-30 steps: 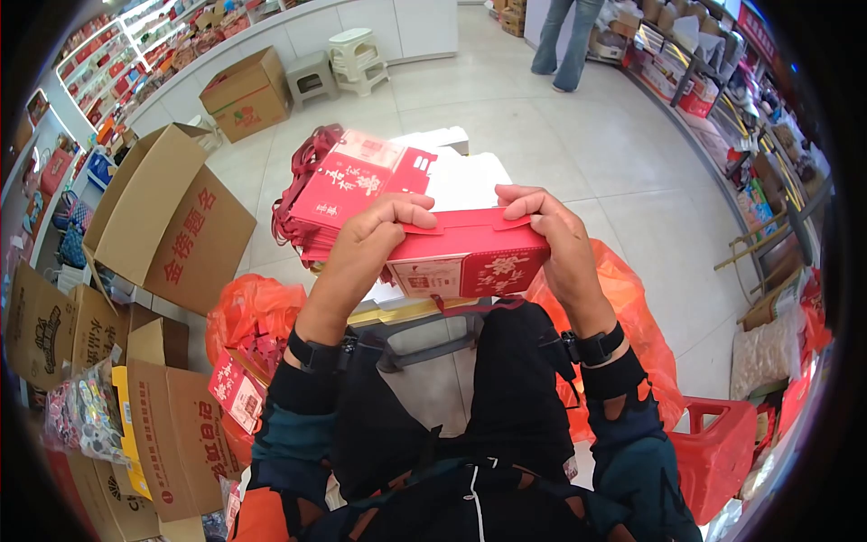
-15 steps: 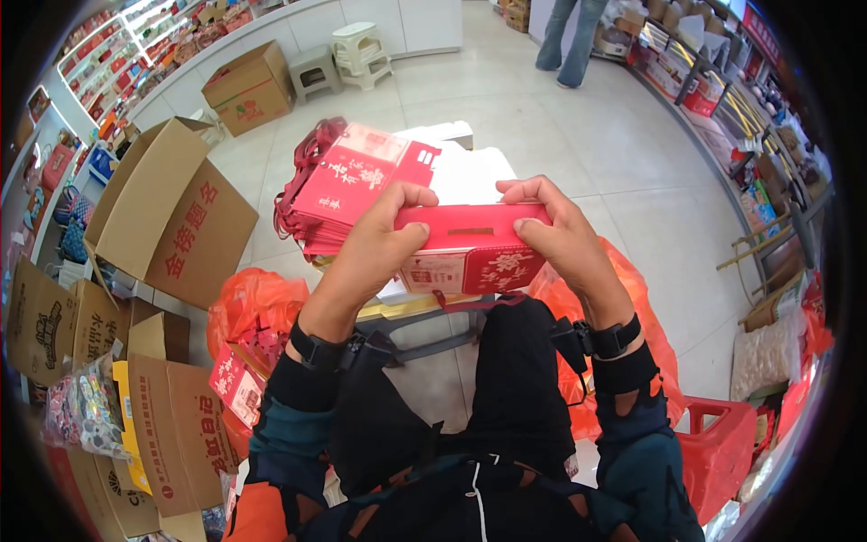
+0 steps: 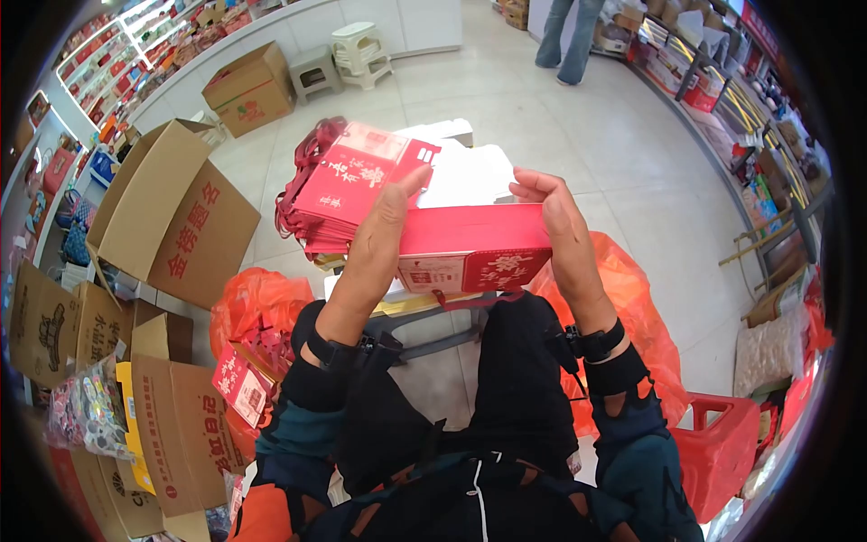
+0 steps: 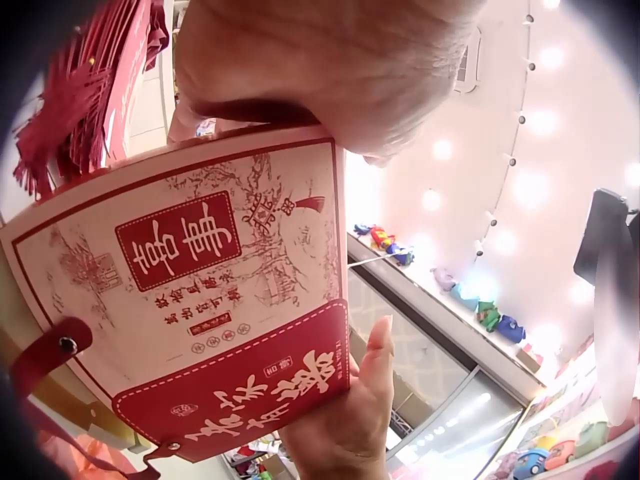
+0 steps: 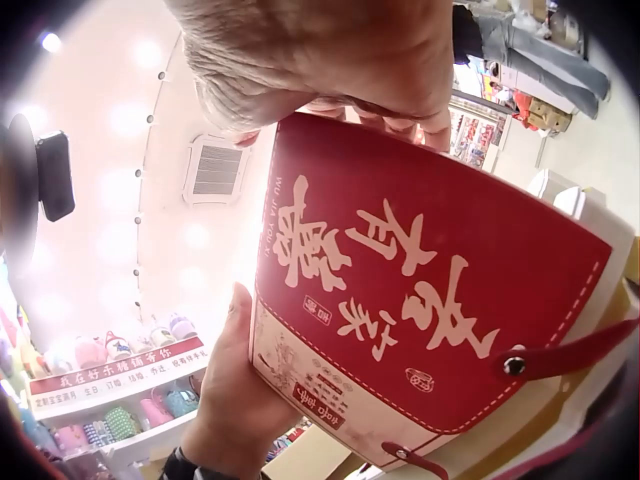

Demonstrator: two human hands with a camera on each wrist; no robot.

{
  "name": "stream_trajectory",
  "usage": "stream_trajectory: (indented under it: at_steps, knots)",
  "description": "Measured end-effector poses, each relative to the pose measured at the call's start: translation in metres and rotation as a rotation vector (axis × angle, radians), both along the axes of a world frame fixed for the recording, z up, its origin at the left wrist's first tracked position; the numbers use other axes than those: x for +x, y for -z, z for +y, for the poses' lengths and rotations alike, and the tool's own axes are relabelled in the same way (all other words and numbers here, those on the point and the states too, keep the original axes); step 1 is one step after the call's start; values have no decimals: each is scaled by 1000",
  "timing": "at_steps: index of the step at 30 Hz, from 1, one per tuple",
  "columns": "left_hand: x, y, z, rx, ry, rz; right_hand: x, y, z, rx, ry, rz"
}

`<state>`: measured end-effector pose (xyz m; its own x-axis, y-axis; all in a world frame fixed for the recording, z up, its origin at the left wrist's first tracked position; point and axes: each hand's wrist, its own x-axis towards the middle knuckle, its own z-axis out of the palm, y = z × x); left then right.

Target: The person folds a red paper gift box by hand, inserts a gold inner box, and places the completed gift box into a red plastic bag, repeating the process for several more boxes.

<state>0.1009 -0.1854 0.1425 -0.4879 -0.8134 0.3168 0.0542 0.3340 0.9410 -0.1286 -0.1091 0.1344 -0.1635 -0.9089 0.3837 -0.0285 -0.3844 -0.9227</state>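
A closed red gift box with white lettering and a cream printed panel is upright between the two hands, its plain red top facing up. My left hand grips its left end, thumb raised beside the top edge. At the right end my right hand grips likewise. Both wrist views show fingers reaching behind the printed box, partly hidden. Dark red straps hang from its lower edge. Just beyond it lie a stack of flat red printed bags with cords and some white pieces.
Orange-red plastic bags flank my legs. Open cardboard cartons crowd the left, and a red stool is at the lower right. Plastic stools and a person's legs are farther off.
The slotted tab on top of the box is out of sight, leaving a plain red face. Both thumbs have come off the top, and the hands have moved to the ends of the box.
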Motion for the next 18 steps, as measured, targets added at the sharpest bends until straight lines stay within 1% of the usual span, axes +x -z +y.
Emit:
stream_trajectory:
  at_steps: [1, 3, 4, 6, 7, 9, 10, 12, 13, 15, 16, 17, 18]
  knots:
    - [-1, 0, 1, 2, 4, -2, 0, 5, 1, 2, 4, -2]
    - [-3, -1, 1, 50, -21, -23, 0, 12, 3, -61, -50, 147]
    - [-4, 0, 0, 53, -18, -25, -1, 10, 4, -58, -47, 146]
    - [-4, 1, -3, 38, -45, -89, -2, 2, 6, 21, -40, 222]
    - [-4, 0, -4, 37, -36, -95, -4, -3, 8, 22, -31, 217]
    - [-4, -2, -3, 226, -46, -6, -8, -12, 12, 104, -101, 371]
    - [-5, -4, -2, 231, -39, -16, -12, -15, 15, 110, -94, 361]
    - [-6, -11, 4, 284, -57, 18, -18, -19, 22, 105, -104, 540]
    - [-6, -17, 9, 294, -49, 8, -19, -22, 27, 117, -97, 530]
    - [-9, -30, 17, 404, 49, 12, -24, -25, 36, 277, -179, 245]
    - [-8, -33, 18, 442, 102, 30, -28, -19, 38, 303, -161, 147]
    - [-6, -33, 18, 447, 111, 20, -32, -14, 42, 308, -151, 138]
    - [-5, -33, 19, 482, 172, 63, -37, -10, 46, 361, -195, -28]
